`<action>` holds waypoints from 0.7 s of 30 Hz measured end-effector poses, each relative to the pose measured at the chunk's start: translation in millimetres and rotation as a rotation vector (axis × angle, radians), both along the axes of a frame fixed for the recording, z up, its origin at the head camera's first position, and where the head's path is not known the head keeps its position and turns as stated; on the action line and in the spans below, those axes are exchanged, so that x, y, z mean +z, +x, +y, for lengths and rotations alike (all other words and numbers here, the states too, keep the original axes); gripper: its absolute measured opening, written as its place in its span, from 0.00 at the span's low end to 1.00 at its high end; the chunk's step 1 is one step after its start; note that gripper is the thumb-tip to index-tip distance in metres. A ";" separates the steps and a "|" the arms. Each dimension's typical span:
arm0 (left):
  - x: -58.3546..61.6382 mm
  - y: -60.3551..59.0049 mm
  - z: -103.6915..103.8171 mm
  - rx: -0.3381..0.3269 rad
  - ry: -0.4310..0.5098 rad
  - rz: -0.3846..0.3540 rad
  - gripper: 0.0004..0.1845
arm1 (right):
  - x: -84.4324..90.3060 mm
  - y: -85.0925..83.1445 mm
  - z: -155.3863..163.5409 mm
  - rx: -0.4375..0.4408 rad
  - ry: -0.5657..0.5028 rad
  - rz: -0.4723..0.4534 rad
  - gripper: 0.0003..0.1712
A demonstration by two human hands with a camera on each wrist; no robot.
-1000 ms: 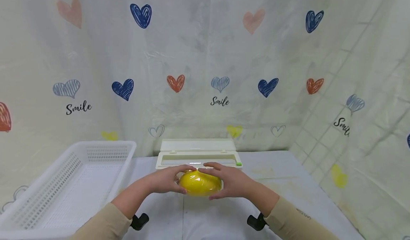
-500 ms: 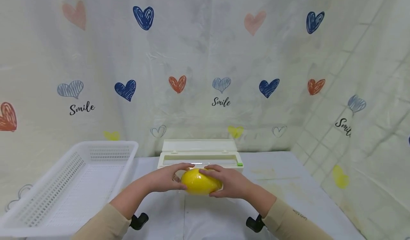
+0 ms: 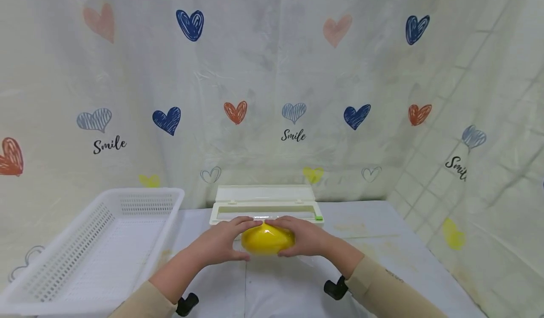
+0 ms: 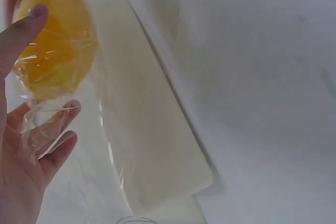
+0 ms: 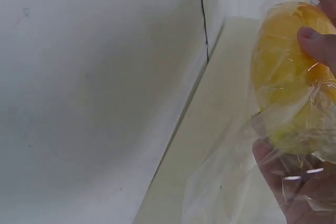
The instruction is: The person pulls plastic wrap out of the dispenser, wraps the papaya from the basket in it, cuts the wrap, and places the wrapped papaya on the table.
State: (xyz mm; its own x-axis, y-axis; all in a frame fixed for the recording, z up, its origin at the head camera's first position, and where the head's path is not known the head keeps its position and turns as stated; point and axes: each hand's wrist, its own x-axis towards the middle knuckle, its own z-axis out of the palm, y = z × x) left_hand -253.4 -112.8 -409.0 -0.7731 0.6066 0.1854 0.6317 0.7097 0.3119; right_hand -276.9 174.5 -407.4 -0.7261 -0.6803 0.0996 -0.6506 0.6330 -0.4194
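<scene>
White surface [image 3: 382, 242]: the film-wrapped yellow fruit [image 3: 267, 238] is now pressed lower, nearer the dispenser [image 3: 265, 204], cupped by both hands, left [image 3: 221, 241] and right [image 3: 307, 238].

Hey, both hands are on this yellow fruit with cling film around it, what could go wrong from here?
The cling film hangs loose beside the yellow fruit; it may bunch or stick to itself. The left hand and right hand only cup the round fruit from each side, so it might slip out. The open film dispenser sits just behind, so the film could snag there.
</scene>
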 end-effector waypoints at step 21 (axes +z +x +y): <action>-12.0 -17.4 7.0 0.033 0.089 -0.069 0.40 | 10.8 2.1 9.7 -0.126 0.027 -0.043 0.53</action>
State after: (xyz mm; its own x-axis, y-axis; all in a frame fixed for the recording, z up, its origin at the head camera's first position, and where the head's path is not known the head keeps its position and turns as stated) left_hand -270.8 -105.8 -421.0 -0.8051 0.5642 0.1831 0.5834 0.6974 0.4162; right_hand -274.8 184.2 -396.6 -0.8089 -0.5858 0.0492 -0.5473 0.7198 -0.4271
